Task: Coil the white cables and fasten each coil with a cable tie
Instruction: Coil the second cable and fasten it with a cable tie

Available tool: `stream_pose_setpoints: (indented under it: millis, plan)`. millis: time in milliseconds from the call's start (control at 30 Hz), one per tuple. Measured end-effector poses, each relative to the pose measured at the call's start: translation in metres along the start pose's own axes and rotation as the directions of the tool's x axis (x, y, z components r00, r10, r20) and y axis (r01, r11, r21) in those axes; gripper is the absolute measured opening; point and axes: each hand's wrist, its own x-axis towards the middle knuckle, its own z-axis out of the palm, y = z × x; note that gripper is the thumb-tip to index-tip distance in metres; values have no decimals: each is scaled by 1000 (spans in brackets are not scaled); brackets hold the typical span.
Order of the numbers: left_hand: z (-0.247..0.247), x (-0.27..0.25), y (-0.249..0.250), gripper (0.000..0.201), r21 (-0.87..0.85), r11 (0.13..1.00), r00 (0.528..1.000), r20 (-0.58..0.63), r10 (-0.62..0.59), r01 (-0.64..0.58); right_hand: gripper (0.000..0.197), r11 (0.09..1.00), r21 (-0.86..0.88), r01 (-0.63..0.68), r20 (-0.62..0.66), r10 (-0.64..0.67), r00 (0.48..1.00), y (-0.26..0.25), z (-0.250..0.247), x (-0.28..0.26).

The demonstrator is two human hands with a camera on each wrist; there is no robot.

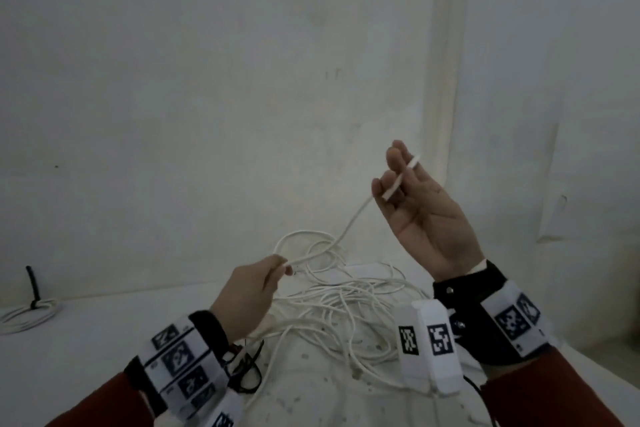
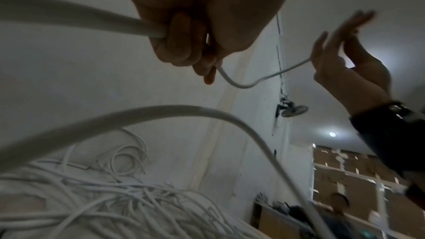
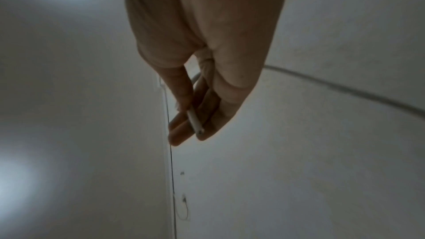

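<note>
A loose white cable runs between my two hands above the table. My left hand pinches it low, close over the tangled pile of white cables. The left wrist view shows the cable leaving my left hand's fingertips in a sagging curve toward the right hand. My right hand is raised higher and to the right, palm toward me. In the right wrist view, the cable's cut end is held between my right hand's thumb and fingers.
A coiled cable bound with a black tie lies at the table's far left. Thin black loops lie under my left wrist. A pale wall stands close behind the table. Another person appears low in the left wrist view.
</note>
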Motion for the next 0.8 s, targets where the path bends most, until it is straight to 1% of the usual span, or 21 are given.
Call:
stream_pose_setpoints:
  millis: [67, 100, 133, 167, 200, 233, 267, 300, 333, 367, 433, 467, 500, 533, 600, 667, 700, 767, 800]
  plan:
    - [6, -11, 10, 19, 16, 996, 994, 66, 86, -87, 18, 983, -184, 25, -39, -33, 999, 3, -1, 7]
    - [7, -15, 15, 20, 24, 992, 988, 98, 121, -123, 15, 952, -305, 23, -48, -40, 998, 5, -4, 10]
    - [8, -19, 20, 21, 27, 988, 981, 122, 147, -152, 16, 894, -447, 10, -57, -40, 998, 8, -7, 13]
    - [7, -22, 24, 22, 30, 984, 976, 133, 172, -177, 19, 794, -608, -11, -61, -32, 998, 11, -11, 15]
    - [6, -23, 27, 24, 35, 979, 972, 128, 197, -203, 22, 633, -774, -26, -54, -24, 998, 14, -15, 15]
    - [5, -24, 29, 27, 39, 972, 968, 109, 226, -232, 24, 410, -912, -21, -26, -6, 1000, 18, -20, 14]
    - [3, -24, 30, 30, 39, 965, 964, 82, 254, -258, 24, 172, -985, 2, 11, 52, 999, 21, -26, 12]
    - [1, -24, 31, 33, 41, 961, 961, 54, 273, -275, 21, -32, -999, 36, 31, 149, 988, 24, -29, 10]
    - [-2, -24, 31, 37, 47, 959, 960, 34, 279, -281, 18, -169, -983, 67, 23, 251, 968, 26, -32, 7]
    - [-4, -23, 30, 40, 57, 959, 961, 18, 276, -276, 16, -227, -971, 75, -3, 326, 945, 26, -32, 4]
    - [-10, -21, 27, 39, 87, 964, 967, -13, 254, -252, 15, -203, -979, 30, -55, 402, 914, 26, -29, -3]
    - [-12, -20, 27, 35, 92, 967, 970, -26, 241, -238, 15, -190, -982, 9, -72, 419, 905, 26, -26, -5]
    - [-15, -19, 27, 30, 88, 969, 971, -38, 234, -230, 17, -201, -980, 2, -86, 426, 900, 26, -23, -7]
    - [-17, -19, 29, 26, 80, 968, 969, -50, 241, -236, 19, -229, -973, 7, -95, 430, 898, 25, -21, -8]
    - [-22, -18, 37, 20, 73, 961, 960, -74, 272, -267, 24, -320, -946, 46, -109, 450, 886, 25, -17, -11]
    - [-26, -14, 45, 22, 89, 955, 953, -85, 290, -282, 25, -391, -916, 86, -125, 485, 866, 24, -13, -17]
    - [-28, -11, 48, 24, 98, 953, 952, -86, 294, -286, 31, -424, -898, 112, -128, 498, 858, 24, -11, -20]
    - [-34, -5, 52, 25, 120, 948, 948, -84, 306, -295, 63, -473, -861, 185, -100, 514, 852, 26, -9, -27]
    - [-36, -1, 52, 25, 130, 944, 946, -81, 315, -303, 78, -481, -848, 222, -77, 527, 847, 28, -10, -30]
